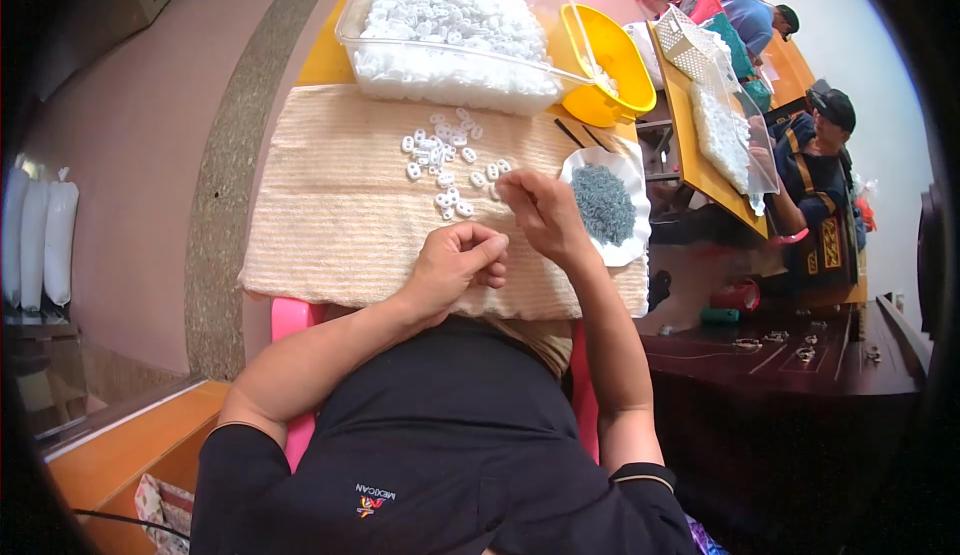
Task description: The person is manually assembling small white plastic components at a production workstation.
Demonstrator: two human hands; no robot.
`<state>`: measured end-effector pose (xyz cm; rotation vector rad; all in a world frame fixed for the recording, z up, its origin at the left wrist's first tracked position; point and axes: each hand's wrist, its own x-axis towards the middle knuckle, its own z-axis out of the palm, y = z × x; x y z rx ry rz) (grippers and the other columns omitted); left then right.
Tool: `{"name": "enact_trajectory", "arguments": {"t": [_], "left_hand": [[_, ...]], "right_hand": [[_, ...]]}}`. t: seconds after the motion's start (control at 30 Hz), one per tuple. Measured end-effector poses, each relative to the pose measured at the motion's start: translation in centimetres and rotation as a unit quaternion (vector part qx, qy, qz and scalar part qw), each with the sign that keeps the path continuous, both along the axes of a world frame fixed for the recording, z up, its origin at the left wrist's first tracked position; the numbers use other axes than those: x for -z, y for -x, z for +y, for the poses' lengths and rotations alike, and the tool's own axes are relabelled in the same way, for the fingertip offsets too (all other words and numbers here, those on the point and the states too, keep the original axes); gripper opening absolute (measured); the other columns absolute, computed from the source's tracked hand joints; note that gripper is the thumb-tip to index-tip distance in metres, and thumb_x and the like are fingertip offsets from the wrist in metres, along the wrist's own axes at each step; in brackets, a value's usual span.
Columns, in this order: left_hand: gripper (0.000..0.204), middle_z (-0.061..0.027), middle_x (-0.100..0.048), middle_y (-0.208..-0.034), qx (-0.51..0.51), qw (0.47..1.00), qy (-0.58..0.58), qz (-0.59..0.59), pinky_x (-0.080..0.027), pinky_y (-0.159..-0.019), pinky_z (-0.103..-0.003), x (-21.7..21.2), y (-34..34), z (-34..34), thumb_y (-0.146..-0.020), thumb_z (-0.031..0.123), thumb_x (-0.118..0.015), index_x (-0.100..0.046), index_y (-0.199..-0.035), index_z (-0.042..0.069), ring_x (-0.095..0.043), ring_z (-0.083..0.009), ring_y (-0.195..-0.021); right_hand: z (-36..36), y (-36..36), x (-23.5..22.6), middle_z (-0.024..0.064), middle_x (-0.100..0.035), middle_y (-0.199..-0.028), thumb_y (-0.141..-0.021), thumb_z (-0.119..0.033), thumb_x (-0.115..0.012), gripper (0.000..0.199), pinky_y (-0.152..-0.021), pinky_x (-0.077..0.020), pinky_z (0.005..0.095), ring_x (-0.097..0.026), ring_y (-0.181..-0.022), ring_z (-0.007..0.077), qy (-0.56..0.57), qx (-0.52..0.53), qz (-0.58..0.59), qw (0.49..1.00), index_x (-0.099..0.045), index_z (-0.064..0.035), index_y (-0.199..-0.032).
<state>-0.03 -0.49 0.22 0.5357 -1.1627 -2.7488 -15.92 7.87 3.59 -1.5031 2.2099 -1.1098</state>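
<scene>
While the left hand (452, 267) and right hand (546, 213) are curled, any grip unclear, white pieces (435, 155) seem spread close for easy reach.

Upside-down lettering (375, 492), small coloured emblem (369, 505) on black shirt (440, 395).

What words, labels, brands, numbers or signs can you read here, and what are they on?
Black shirt: lettering by a small orange-red emblem; I won't copy it out.
Small white pieces: any marks are too small to read.
Co-worker's dark clothing: gold markings, too blurred to tell if they're text.
</scene>
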Motion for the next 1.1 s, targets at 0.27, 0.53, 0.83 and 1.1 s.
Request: {"name": "enact_trajectory", "arguments": {"t": [0.27, 0.53, 0.83, 1.1], "left_hand": [[0.017, -0.0043, -0.059, -0.086, -0.025, 0.999, -0.027, -0.008, -0.055, -0.069, -0.027, -1.0, 0.0, 0.0, -0.098, 0.018, -0.052, -0.055, -0.103, 0.002, -0.059, -0.0112, -0.075], [0.012, -0.0025, -0.062, -0.084, -0.014, 1.0, 0.003, 0.008, -0.055, -0.069, -0.024, -0.7, -0.6, 0.5, -0.093, 0.014, -0.062, -0.061, -0.098, 0.003, -0.061, -0.0092, -0.075], [0.011, -0.0035, -0.063, -0.086, 0.014, 1.0, 0.005, 0.019, -0.055, -0.071, -0.025, -0.5, -0.6, 0.4, -0.092, 0.012, -0.063, -0.061, -0.098, 0.002, -0.062, -0.01, -0.076], [0.012, -0.0037, -0.064, -0.086, 0.017, 1.0, 0.006, 0.01, -0.055, -0.071, -0.025, -0.9, -0.4, 0.1, -0.092, 0.012, -0.063, -0.062, -0.097, 0.002, -0.062, -0.0099, -0.075]], "right_hand": [[4.5, -2.5, 0.4, 0.0021, -0.064, -0.085, -0.092, -0.006, -0.061, 0.013, -0.07, -0.0491, 0.0219, -0.059, -0.078, 0.0071, 0.011, -0.023, -0.226, 0.974, -0.063, 0.0021, -0.101], [5.3, -3.2, 1.4, 0.0051, -0.067, -0.087, -0.088, -0.006, -0.066, 0.016, -0.071, -0.0534, 0.0247, -0.064, -0.079, 0.0098, 0.065, -0.044, -0.403, 0.912, -0.062, 0.0038, -0.1], [5.9, -2.9, 1.0, 0.0073, -0.068, -0.09, -0.088, -0.005, -0.067, 0.019, -0.074, -0.0544, 0.027, -0.066, -0.083, 0.0133, 0.045, -0.047, -0.384, 0.921, -0.062, 0.0034, -0.105], [5.8, -2.7, 1.3, 0.0084, -0.069, -0.089, -0.089, -0.007, -0.066, 0.018, -0.073, -0.0541, 0.0259, -0.066, -0.082, 0.0128, 0.069, -0.061, -0.383, 0.919, -0.064, 0.0046, -0.102]]}}
